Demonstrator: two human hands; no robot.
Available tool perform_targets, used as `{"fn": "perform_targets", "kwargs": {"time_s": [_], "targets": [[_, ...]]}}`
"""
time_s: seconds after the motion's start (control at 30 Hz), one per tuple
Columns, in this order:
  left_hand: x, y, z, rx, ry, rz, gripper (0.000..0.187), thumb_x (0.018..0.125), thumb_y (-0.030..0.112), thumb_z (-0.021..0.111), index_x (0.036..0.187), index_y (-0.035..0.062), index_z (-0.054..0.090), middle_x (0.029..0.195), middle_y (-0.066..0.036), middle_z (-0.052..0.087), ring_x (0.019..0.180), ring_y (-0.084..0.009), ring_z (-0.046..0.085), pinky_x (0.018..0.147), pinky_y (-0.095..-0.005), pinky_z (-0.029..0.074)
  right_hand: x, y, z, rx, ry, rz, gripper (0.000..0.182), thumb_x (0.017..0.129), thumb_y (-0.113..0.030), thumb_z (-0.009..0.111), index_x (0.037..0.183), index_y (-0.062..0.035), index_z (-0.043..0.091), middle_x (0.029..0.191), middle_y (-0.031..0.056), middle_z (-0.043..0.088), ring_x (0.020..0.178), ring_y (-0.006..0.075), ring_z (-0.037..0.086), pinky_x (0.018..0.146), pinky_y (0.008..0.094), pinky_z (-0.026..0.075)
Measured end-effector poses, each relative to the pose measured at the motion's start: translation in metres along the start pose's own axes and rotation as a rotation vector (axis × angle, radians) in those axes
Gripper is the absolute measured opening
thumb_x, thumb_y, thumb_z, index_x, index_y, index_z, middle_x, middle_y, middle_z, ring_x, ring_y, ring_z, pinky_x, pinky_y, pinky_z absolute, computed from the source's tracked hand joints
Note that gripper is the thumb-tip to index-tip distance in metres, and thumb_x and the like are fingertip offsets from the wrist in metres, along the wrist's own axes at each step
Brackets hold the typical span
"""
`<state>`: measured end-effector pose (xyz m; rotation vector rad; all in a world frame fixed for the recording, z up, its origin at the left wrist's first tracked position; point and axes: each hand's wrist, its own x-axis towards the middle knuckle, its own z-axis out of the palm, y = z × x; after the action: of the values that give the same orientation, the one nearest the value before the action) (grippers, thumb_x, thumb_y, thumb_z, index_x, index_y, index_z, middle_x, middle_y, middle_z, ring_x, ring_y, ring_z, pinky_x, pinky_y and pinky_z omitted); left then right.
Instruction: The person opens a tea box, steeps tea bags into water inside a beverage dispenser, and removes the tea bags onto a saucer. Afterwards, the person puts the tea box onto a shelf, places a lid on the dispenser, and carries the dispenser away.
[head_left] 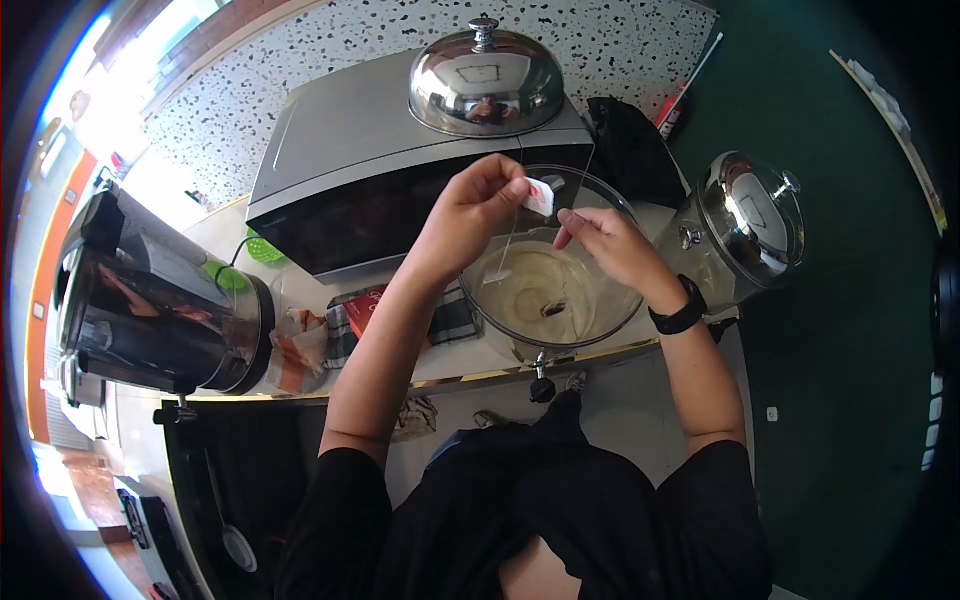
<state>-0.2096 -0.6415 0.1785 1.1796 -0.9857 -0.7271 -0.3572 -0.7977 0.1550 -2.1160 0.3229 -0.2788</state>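
My left hand point(478, 212) is closed in a pinch on the white paper tag point(539, 197) with red print of what looks like a tea bag. From it a thin string runs down to a small pale piece point(497, 276) hanging over a large glass drink dispenser point(482, 312). Close to the tag, my right hand point(612, 250) is over the dispenser's rim, fingers bent and tips slightly apart, with nothing visible in them. Inside the dispenser is a pale, cloudy look with a dark spot near the middle. A black-handled tap point(542, 388) sticks out at its front.
Behind stands a microwave point(400, 165) with a shiny domed lid point(487, 85) on top. A second dispenser point(745, 230) with a metal lid is on the right. On the left are a dark-filled dispenser point(150, 320), a red box point(362, 312) on a checked cloth, and a plastic bag point(297, 350).
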Motion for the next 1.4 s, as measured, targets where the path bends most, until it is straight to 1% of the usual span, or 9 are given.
{"fn": "perform_targets", "kwargs": {"time_s": [0.17, 0.27, 0.47, 0.67, 0.77, 0.97, 1.07, 1.17, 1.4], "targets": [[0.004, -0.008, 0.002, 0.376, 0.015, -0.035, 0.014, 0.09, 0.015, 0.06, 0.087, 0.0011, 0.058, 0.079, 0.0, 0.06, 0.074, -0.0054, 0.05, 0.068, -0.0227, 0.042, 0.002, -0.004, -0.004, 0.22, 0.028, 0.026, 0.04, 0.095, -0.038, 0.051, 0.087, -0.0014, 0.063, 0.069, 0.0014, 0.059, 0.064, 0.0079, 0.05, 0.058, 0.0265, 0.04], [0.003, -0.005, 0.005, 0.539, 0.024, -0.073, 0.016, 0.087, 0.015, 0.062, 0.086, -0.0004, 0.061, 0.077, -0.002, 0.061, 0.073, -0.0071, 0.052, 0.069, -0.0246, 0.043, 0.008, -0.002, 0.01, 0.309, 0.049, -0.22, 0.029, 0.093, -0.029, 0.056, 0.088, -0.0012, 0.062, 0.065, 0.0027, 0.056, 0.061, 0.0065, 0.049, 0.055, 0.0279, 0.039], [-0.002, -0.003, 0.01, 0.676, 0.053, -0.061, 0.018, 0.081, 0.016, 0.066, 0.087, -0.0008, 0.066, 0.073, -0.01, 0.064, 0.068, -0.0136, 0.057, 0.069, -0.0287, 0.046, 0.007, -0.023, 0.002, -0.292, 0.012, -0.205, 0.022, 0.089, -0.022, 0.059, 0.086, 0.0005, 0.058, 0.067, 0.0186, 0.056, 0.056, 0.0277, 0.054, 0.054, 0.037, 0.04], [-0.011, -0.022, 0.006, 0.881, 0.147, 0.213, 0.019, 0.077, 0.016, 0.069, 0.083, -0.0011, 0.065, 0.078, -0.014, 0.066, 0.075, -0.0237, 0.065, 0.07, -0.0334, 0.05, 0.012, -0.025, 0.006, -0.339, -0.031, -0.224, 0.02, 0.089, -0.018, 0.057, 0.085, 0.0009, 0.057, 0.07, 0.0221, 0.057, 0.066, 0.038, 0.058, 0.056, 0.0386, 0.042], [-0.013, -0.025, 0.004, 0.859, 0.132, 0.293, 0.019, 0.075, 0.015, 0.071, 0.08, -0.0011, 0.064, 0.078, -0.014, 0.067, 0.075, -0.0254, 0.066, 0.07, -0.0342, 0.051, 0.012, -0.033, 0.003, -0.314, -0.08, -0.225, 0.02, 0.089, -0.017, 0.058, 0.082, 0.0011, 0.053, 0.06, 0.0119, 0.048, 0.055, 0.0146, 0.043, 0.053, 0.0317, 0.037], [-0.012, -0.018, 0.007, 0.793, 0.069, 0.054, 0.016, 0.075, 0.02, 0.072, 0.08, 0.0063, 0.066, 0.073, -0.007, 0.067, 0.074, -0.0238, 0.065, 0.075, -0.0354, 0.043, 0.021, -0.008, 0.008, 0.003, -0.131, -0.144, 0.027, 0.092, -0.028, 0.056, 0.094, -0.0017, 0.058, 0.074, 0.0061, 0.061, 0.066, 0.0124, 0.055, 0.053, 0.0291, 0.041], [-0.012, -0.024, 0.007, 0.773, 0.065, 0.081, 0.014, 0.075, 0.023, 0.071, 0.081, 0.0113, 0.068, 0.073, -0.004, 0.067, 0.073, -0.0222, 0.064, 0.078, -0.0362, 0.039, 0.021, -0.012, -0.003, 0.359, -0.24, 0.338, 0.031, 0.096, -0.037, 0.047, 0.103, -0.0076, 0.055, 0.084, -0.0046, 0.055, 0.068, 0.0032, 0.046, 0.052, 0.0188, 0.033], [-0.012, -0.022, 0.008, 0.809, 0.05, 0.113, 0.014, 0.073, 0.017, 0.073, 0.081, 0.0066, 0.068, 0.074, -0.008, 0.067, 0.072, -0.0222, 0.065, 0.072, -0.0344, 0.046, 0.026, 0.001, -0.006, 0.651, -0.329, 0.433, 0.041, 0.092, -0.048, 0.046, 0.102, -0.01, 0.057, 0.074, -0.0061, 0.047, 0.063, 0.003, 0.042, 0.052, 0.0184, 0.031], [-0.013, -0.017, 0.014, 0.977, 0.032, 0.083, 0.017, 0.067, 0.02, 0.074, 0.077, 0.0073, 0.069, 0.068, -0.007, 0.064, 0.073, -0.0215, 0.061, 0.08, -0.0377, 0.04, 0.022, -0.029, 0.013, 0.229, -0.409, 0.259, 0.071, 0.089, -0.069, 0.031, 0.109, -0.0039, 0.053, 0.077, 0.0006, 0.049, 0.07, 0.0089, 0.048, 0.057, 0.0213, 0.04]]}}
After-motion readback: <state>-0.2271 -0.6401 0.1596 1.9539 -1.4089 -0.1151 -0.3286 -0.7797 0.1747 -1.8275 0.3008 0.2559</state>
